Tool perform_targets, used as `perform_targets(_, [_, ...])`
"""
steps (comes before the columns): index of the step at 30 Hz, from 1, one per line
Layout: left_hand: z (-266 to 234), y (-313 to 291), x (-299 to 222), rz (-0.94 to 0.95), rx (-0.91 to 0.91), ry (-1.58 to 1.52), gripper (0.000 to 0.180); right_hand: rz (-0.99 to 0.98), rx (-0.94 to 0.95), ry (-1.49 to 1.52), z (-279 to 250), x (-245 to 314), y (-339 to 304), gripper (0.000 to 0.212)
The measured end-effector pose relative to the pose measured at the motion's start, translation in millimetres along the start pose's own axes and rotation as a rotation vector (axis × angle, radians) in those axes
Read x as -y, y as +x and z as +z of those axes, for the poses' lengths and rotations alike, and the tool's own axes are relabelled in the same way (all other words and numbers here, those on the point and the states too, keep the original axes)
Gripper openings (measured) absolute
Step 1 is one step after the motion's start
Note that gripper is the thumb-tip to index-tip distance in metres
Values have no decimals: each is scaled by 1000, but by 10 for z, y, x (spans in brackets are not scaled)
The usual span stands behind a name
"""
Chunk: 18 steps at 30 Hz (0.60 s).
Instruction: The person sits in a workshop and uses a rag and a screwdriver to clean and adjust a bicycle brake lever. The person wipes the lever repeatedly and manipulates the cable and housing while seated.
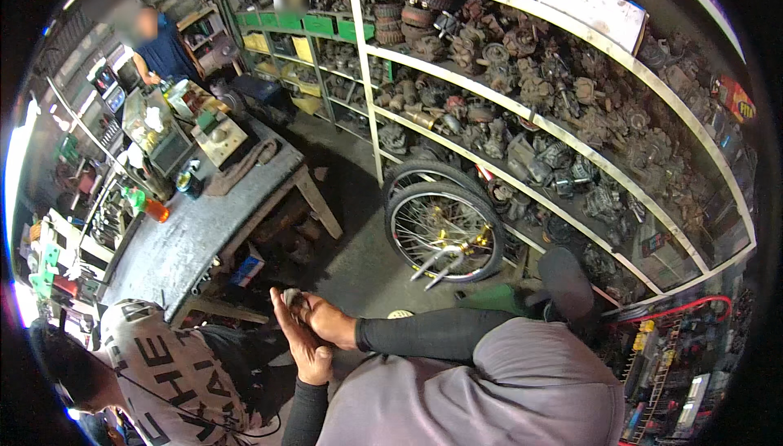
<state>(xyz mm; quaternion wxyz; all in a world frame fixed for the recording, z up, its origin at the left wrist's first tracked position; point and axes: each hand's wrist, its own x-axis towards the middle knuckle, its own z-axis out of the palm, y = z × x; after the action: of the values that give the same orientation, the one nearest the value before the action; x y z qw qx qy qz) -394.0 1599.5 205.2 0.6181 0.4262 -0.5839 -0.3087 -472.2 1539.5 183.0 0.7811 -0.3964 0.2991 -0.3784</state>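
My left hand [300, 341] is raised in front of me, its fingers stretched out straight and its palm turned toward my other hand. My right hand [328, 321] presses against it from the right, with bent fingers. A small greyish patch [290, 295] shows at the right fingertips; whether it is a scrap of cloth or dirt on the fingers I cannot make out. Dark sleeves cover both forearms. Beyond the hands, the grey workbench [183, 226] stands to the left, apart from them.
Spoked bicycle wheels [444, 230] lean by white-framed shelves [563, 132] packed with greasy metal parts. An orange-green bottle [147, 204] stands on the bench. A person in a printed shirt [175, 372] is close on my left; another person in blue [171, 46] stands behind the bench.
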Motion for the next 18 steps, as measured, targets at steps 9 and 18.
perform_targets(9, [-271,-276,-224,-137,205,-39,110,500,-204,493,-594,-211,179,50])
perform_targets(18, [-461,-344,604,53,191,815,43,652,420,601,-575,-857,88,30])
